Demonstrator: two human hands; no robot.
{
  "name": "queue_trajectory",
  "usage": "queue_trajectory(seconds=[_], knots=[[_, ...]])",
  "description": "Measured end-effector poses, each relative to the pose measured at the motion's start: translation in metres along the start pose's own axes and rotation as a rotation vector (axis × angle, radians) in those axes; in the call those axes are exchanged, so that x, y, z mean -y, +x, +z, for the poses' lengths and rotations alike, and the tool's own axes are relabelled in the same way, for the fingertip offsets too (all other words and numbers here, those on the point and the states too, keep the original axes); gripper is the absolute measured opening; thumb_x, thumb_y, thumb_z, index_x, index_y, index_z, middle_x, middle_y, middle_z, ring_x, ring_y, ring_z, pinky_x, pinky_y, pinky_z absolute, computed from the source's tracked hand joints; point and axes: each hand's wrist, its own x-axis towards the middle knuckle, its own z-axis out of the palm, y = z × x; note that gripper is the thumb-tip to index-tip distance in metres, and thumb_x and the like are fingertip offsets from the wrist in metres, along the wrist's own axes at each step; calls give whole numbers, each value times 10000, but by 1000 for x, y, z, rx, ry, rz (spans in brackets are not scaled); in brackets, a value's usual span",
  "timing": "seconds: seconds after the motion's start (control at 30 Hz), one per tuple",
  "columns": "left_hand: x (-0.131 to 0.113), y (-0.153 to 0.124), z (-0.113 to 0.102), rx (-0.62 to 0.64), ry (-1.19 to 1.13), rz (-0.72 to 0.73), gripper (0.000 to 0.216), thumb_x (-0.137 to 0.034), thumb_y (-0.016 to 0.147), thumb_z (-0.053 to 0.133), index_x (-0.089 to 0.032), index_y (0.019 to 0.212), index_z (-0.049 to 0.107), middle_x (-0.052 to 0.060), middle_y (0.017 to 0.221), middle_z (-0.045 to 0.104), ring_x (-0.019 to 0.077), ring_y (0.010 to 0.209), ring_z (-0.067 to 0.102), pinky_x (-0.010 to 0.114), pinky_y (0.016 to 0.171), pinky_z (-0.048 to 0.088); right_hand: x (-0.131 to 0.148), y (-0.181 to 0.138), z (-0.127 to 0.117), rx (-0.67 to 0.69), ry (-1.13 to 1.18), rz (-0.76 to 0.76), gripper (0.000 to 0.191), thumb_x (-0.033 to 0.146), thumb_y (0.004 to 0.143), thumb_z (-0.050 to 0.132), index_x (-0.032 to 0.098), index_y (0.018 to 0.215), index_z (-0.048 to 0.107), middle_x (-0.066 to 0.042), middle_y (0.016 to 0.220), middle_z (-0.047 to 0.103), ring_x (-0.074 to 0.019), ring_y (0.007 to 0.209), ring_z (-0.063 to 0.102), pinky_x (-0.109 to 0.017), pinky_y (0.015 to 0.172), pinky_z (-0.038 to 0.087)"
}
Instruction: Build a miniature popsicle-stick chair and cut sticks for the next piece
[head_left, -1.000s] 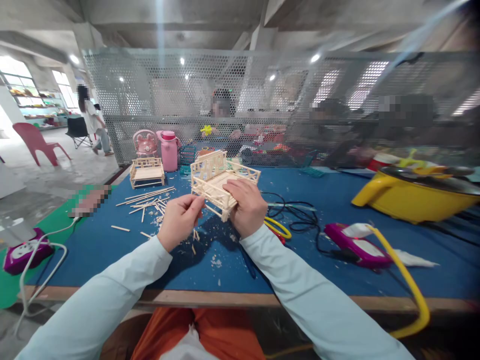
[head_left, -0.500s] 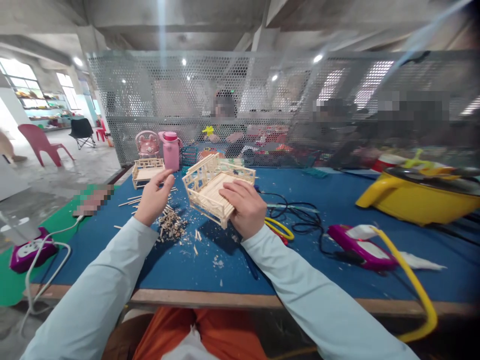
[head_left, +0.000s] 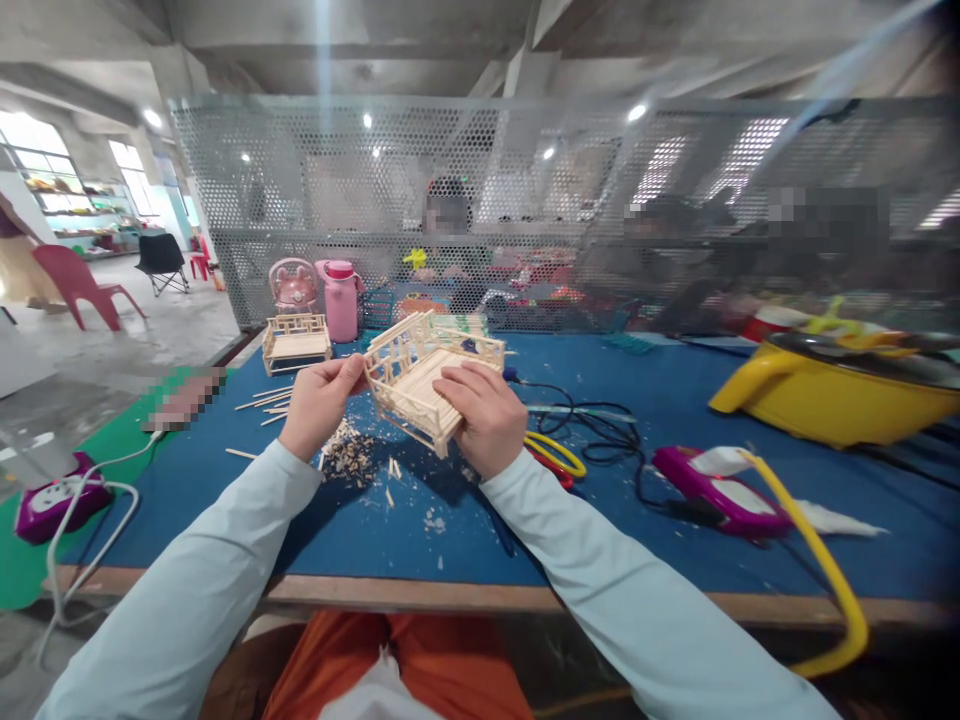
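Note:
A miniature bed-like frame of thin wooden sticks (head_left: 420, 378), with a slatted base and low railings, is held tilted above the blue table. My right hand (head_left: 489, 415) grips its right side, thumb out of sight underneath and fingers over the slats. At its left corner, my left hand (head_left: 321, 402) pinches the railing between thumb and fingers. Below lies a heap of small wood scraps (head_left: 349, 458). Several loose sticks (head_left: 264, 402) are to the left of my left hand. Farther back stands a second, similar stick frame (head_left: 297, 345).
A pink flask (head_left: 340, 302) stands before a perforated metal screen (head_left: 300, 200). On the right are a yellow electric pan (head_left: 832, 395), a purple power strip (head_left: 720, 492) and black cables (head_left: 600, 425). A phone (head_left: 184, 400) lies at left. People sit behind the screen.
My left hand has moved right and closed on the frame's left corner; before, it was apart with its fingers loose. My right hand keeps its grip.

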Motion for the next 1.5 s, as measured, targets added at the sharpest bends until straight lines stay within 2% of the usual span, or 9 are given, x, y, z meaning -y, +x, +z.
queue_trajectory(seconds=[0.2,0.63,0.83,0.93,1.03,1.17,1.23,1.37,1.5], knots=[[3,-5,5,-35,82,18,472,-493,602,684,-114,883,700,69,788,693,153,695,598,283,691,483,1,-1,1,-4,-12,8,207,180,823,486,167,898,679,-72,946,689,-210,964,563,-348,890,460],[8,-6,5,-78,231,152,353,-455,653,648,-141,802,705,24,705,674,135,643,576,237,642,442,0,-2,1,55,-5,61,228,209,828,471,217,915,681,-50,973,686,-212,986,566,-368,889,460],[11,3,3,-51,-245,-161,539,-621,722,473,-115,800,644,52,661,636,115,573,570,228,549,456,1,0,-1,20,-5,-3,207,203,823,485,212,905,674,-49,968,690,-206,986,575,-360,887,468],[16,5,3,125,-301,-355,349,-457,690,628,-125,796,639,39,686,641,110,572,575,205,524,450,7,1,-2,23,43,-94,189,197,818,495,202,887,670,-56,972,691,-204,976,581,-353,877,475],[22,3,7,316,-338,-453,272,-377,715,634,-145,857,645,34,764,662,134,636,604,218,570,474,12,1,-2,16,74,-92,201,186,822,480,203,901,663,-62,981,688,-204,989,577,-358,883,471],[25,-3,14,199,-448,-580,391,-507,805,465,-163,922,609,42,730,654,126,582,600,237,542,491,8,0,0,-14,49,20,209,199,817,480,198,929,656,-76,982,683,-216,995,574,-380,883,464],[23,-8,17,226,-555,-675,506,-584,811,369,-139,881,599,59,687,637,132,570,604,253,549,505,3,-1,2,-20,26,77,216,198,810,479,183,937,654,-89,990,678,-221,984,576,-386,881,463],[18,-25,26,357,-743,-649,555,-602,806,347,-119,891,608,105,829,652,165,740,636,264,624,526,-2,-1,7,-23,22,151,245,187,809,446,167,940,652,-100,980,673,-218,958,578,-382,874,464],[16,-34,37,240,-811,-615,246,-330,847,485,-131,898,620,46,799,660,107,664,616,227,647,520,5,-1,14,17,49,177,248,174,803,454,165,947,656,-100,995,671,-219,973,565,-379,882,457]])
